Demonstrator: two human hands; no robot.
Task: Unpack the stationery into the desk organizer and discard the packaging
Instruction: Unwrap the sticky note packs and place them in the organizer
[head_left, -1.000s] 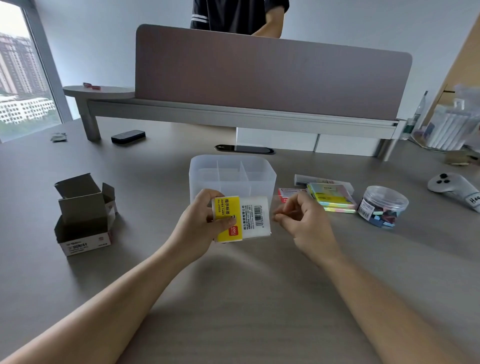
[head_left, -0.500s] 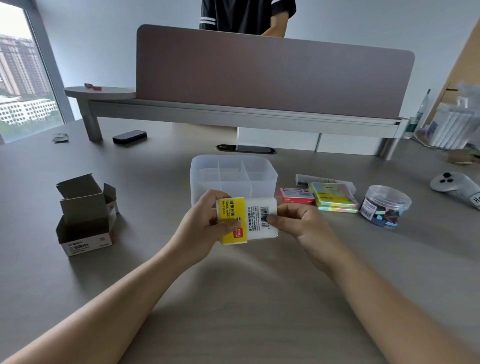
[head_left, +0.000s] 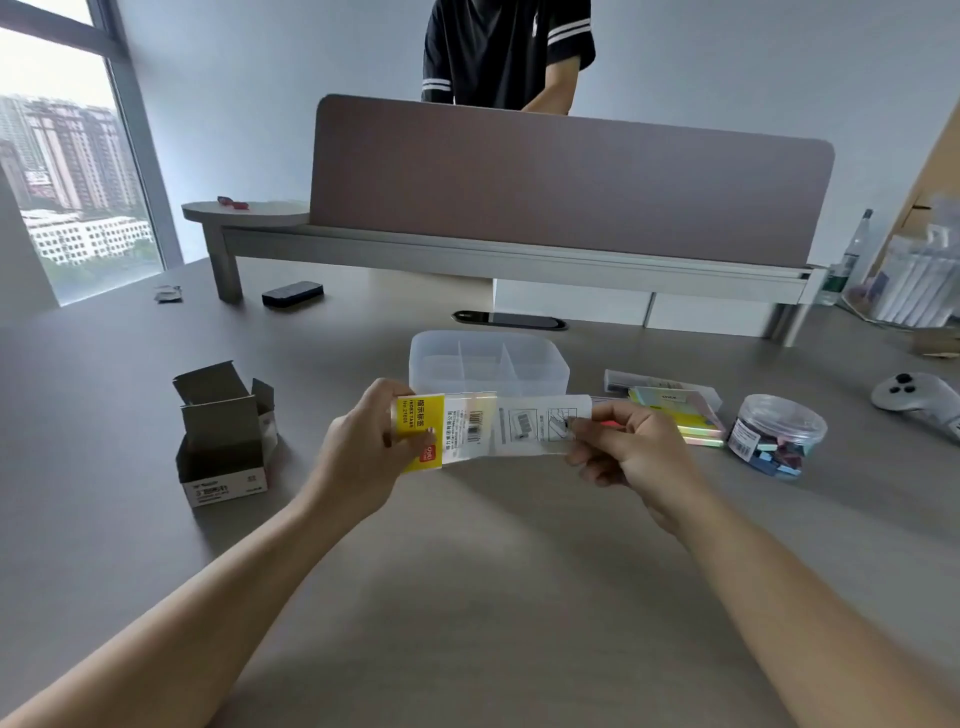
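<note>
My left hand (head_left: 363, 454) grips the yellow end of a clear index-tab packet (head_left: 447, 431) above the desk. My right hand (head_left: 628, 447) pinches a white printed card (head_left: 535, 428) that sticks halfway out of the packet's right end. Just behind them stands the clear desk organizer (head_left: 488, 364) with its divided compartments. To its right lie a stack of coloured sticky notes (head_left: 691, 415) and a clear round tub of binder clips (head_left: 776, 434). An opened cardboard box (head_left: 223, 436) stands at the left.
A grey desk (head_left: 467, 597) holds a game controller (head_left: 914, 400) at the far right, a black device (head_left: 292, 292) and a phone (head_left: 511, 319) near the divider screen (head_left: 566, 176). A person in a black shirt (head_left: 506, 52) stands behind the screen. Bagged supplies (head_left: 914, 280) sit at the back right.
My right hand closed on the packet's right end and pulled rightward, drawing the white card out of the sleeve. The left hand kept its hold on the yellow end.
</note>
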